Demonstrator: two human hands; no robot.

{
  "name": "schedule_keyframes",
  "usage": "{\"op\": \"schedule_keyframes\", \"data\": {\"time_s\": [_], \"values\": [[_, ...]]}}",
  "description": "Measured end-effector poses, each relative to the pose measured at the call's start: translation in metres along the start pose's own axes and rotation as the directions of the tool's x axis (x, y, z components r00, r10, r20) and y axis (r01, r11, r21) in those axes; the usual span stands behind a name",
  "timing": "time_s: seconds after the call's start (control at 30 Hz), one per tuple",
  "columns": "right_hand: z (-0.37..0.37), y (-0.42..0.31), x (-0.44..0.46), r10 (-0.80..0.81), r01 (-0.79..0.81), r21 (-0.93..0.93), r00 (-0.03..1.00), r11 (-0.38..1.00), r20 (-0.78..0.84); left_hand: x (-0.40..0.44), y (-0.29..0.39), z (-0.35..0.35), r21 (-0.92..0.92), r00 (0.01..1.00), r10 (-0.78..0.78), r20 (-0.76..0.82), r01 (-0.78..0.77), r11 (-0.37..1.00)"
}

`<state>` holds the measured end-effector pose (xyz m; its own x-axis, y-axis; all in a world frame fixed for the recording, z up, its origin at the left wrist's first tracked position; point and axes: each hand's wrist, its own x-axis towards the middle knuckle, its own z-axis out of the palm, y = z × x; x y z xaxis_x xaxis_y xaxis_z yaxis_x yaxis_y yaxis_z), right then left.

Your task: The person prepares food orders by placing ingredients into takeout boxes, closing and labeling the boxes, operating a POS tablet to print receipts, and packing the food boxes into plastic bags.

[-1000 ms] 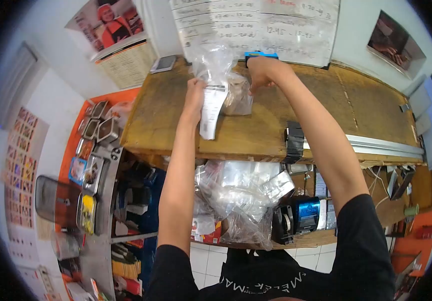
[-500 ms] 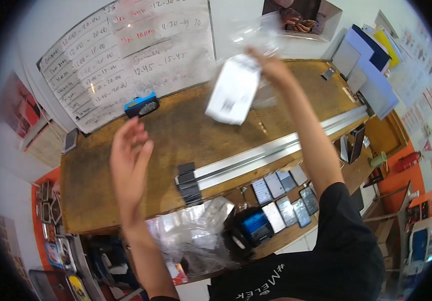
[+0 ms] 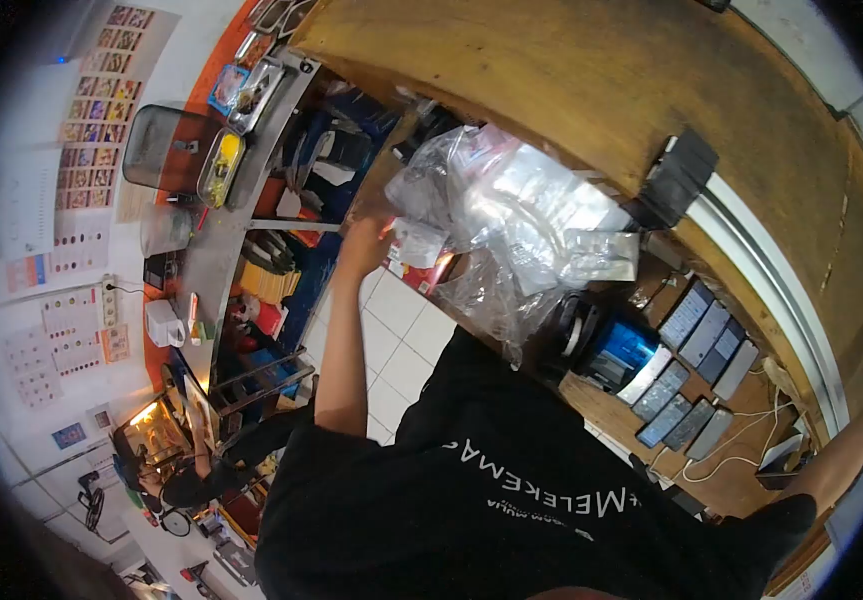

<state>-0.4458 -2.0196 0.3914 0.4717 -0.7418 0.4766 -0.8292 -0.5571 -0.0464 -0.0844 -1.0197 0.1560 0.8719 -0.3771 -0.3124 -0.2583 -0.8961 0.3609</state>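
Observation:
My left hand point(image 3: 365, 247) is beside the shelf under the counter, its fingers curled at a small red-and-white edge; what they grip is partly hidden. A white packet point(image 3: 417, 243) lies right by the fingertips, with a red printed packet point(image 3: 433, 276) below it. Next to these is a big heap of clear plastic bags point(image 3: 526, 205), crumpled and shiny. My right forearm point(image 3: 856, 445) stretches to the right edge, and the right hand is outside the picture. The white labelled parcel seen earlier is also out of sight.
Several phones point(image 3: 686, 305) lie in rows on the lower shelf, beside a blue-lit device point(image 3: 626, 350) and white cables point(image 3: 721, 465). A metal rail point(image 3: 771, 270) runs along the wooden counter point(image 3: 551, 60). At far left another person point(image 3: 201, 480) is near a metal bench point(image 3: 236, 230).
The view has turned toward the left and down. My left hand has gone from above the counter to the bags' side. My right hand with the white parcel has left the picture.

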Motion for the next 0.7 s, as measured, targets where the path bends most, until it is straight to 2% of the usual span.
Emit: {"op": "schedule_keyframes", "data": {"time_s": [0.03, 0.07, 0.1, 0.13, 0.17, 0.27, 0.3, 0.33, 0.37, 0.4, 0.43, 0.47, 0.5, 0.53, 0.57, 0.63, 0.67, 0.7], "values": [[-0.011, -0.01, -0.018, -0.013, 0.014, 0.017, 0.999, 1.0, -0.034, 0.017, -0.025, 0.032, 0.17, 0.956, 0.181, -0.232, -0.144, 0.975], [-0.027, -0.022, -0.043, -0.023, 0.027, 0.051, 0.997, 0.998, -0.076, 0.027, -0.001, 0.027, 0.129, 0.958, 0.1, -0.268, -0.067, 0.989], [-0.044, -0.033, -0.071, -0.032, 0.042, 0.087, 0.994, 0.995, -0.109, 0.042, 0.006, 0.035, 0.13, 0.959, 0.109, -0.263, -0.077, 0.989], [-0.056, -0.051, -0.105, -0.04, 0.06, 0.152, 0.99, 0.987, -0.133, 0.058, 0.01, 0.043, 0.154, 0.899, 0.027, -0.438, 0.045, 0.987], [-0.072, -0.071, -0.145, -0.038, 0.071, 0.235, 0.989, 0.969, -0.142, 0.073, 0.008, 0.047, 0.153, 0.798, -0.042, -0.601, 0.166, 0.974], [-0.119, -0.172, -0.281, -0.036, 0.051, 0.534, 0.999, 0.844, -0.038, 0.108, -0.027, 0.078, 0.08, 0.857, -0.01, -0.515, 0.06, 0.995], [-0.125, -0.206, -0.322, -0.004, -0.03, 0.69, 0.999, 0.723, 0.048, 0.107, -0.03, 0.077, 0.08, 0.864, 0.005, -0.503, 0.041, 0.996], [-0.13, -0.27, -0.377, 0.017, -0.113, 0.815, 0.992, 0.569, 0.125, 0.106, -0.027, 0.07, -0.043, 0.846, 0.064, -0.53, -0.102, 0.994], [-0.145, -0.346, -0.415, 0.027, -0.198, 0.771, 0.973, 0.605, 0.228, 0.105, -0.027, 0.063, -0.162, 0.821, 0.118, -0.558, -0.247, 0.955], [-0.139, -0.389, -0.442, -0.119, -0.317, 0.783, 0.889, 0.535, 0.441, 0.1, -0.03, 0.057, -0.166, 0.826, 0.138, -0.546, -0.268, 0.949], [-0.126, -0.433, -0.468, -0.236, -0.465, 0.756, 0.757, 0.461, 0.61, 0.097, -0.035, 0.05, -0.179, 0.865, 0.194, -0.463, -0.305, 0.935], [-0.116, -0.487, -0.49, -0.355, -0.531, 0.755, 0.67, 0.384, 0.652, 0.092, -0.042, 0.041, -0.191, 0.894, 0.249, -0.373, -0.337, 0.922], [-0.077, -0.514, -0.518, -0.522, -0.563, 0.751, 0.55, 0.345, 0.652, 0.084, -0.039, 0.034, -0.189, 0.894, 0.274, -0.356, -0.356, 0.915], [-0.065, -0.554, -0.538, -0.54, -0.509, 0.757, 0.533, 0.411, 0.651, 0.078, -0.027, 0.03, -0.066, 0.892, 0.303, -0.335, -0.343, 0.937], [-0.051, -0.586, -0.56, -0.567, -0.546, 0.757, 0.517, 0.359, 0.642, 0.083, -0.017, 0.028, 0.056, 0.883, 0.331, -0.333, -0.332, 0.942], [-0.041, -0.632, -0.595, -0.587, -0.475, 0.817, 0.575, 0.327, 0.57, 0.11, -0.024, 0.039, 0.09, 0.884, 0.375, -0.278, -0.365, 0.927], [-0.047, -0.647, -0.601, -0.573, -0.472, 0.813, 0.582, 0.34, 0.578, 0.127, -0.026, 0.046, 0.253, 0.834, 0.464, -0.298, -0.4, 0.881], [-0.054, -0.656, -0.609, -0.575, -0.522, 0.8, 0.571, 0.297, 0.586, 0.137, -0.028, 0.056, 0.403, 0.784, 0.549, -0.289, -0.421, 0.813]]}}
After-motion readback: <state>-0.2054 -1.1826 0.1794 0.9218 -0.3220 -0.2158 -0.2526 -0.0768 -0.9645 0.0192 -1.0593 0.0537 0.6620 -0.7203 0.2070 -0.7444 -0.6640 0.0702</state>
